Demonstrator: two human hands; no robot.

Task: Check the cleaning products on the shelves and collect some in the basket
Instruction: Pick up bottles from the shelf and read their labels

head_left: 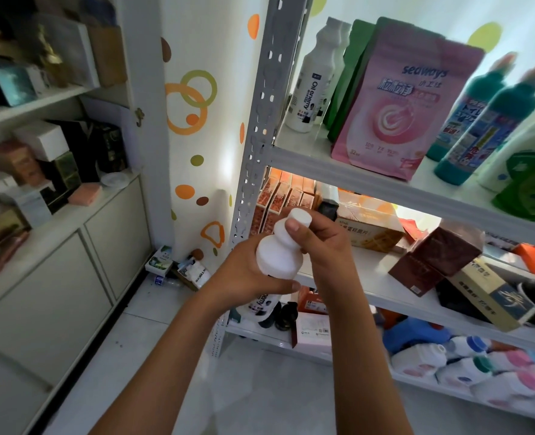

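A: What did you have in your hands?

B: I held a white bottle in front of the grey metal shelves, near the shelf post on the left. My left hand was wrapped around the fat middle of the bottle, and my thumb lay across its front. My right hand was curled around the bottle's neck, just under the white cap, with my thumb pressed on the neck.

A: Was the bottle straight up?

B: No, it leaned, with the cap pointing up and to the right. The label end poked out below my left hand.

A: What was on the shelves?

B: On the top shelf, far from me, stood another white bottle just like mine, at the left end. Beside it was a green pouch, and a pink pouch stood in front of that. More to the right were two teal bottles side by side. The middle shelf held boxes, some of them tilted. On the bottom shelf, to the right, lay white jugs with coloured caps

A: Did you see the basket?

B: No, I could not see it
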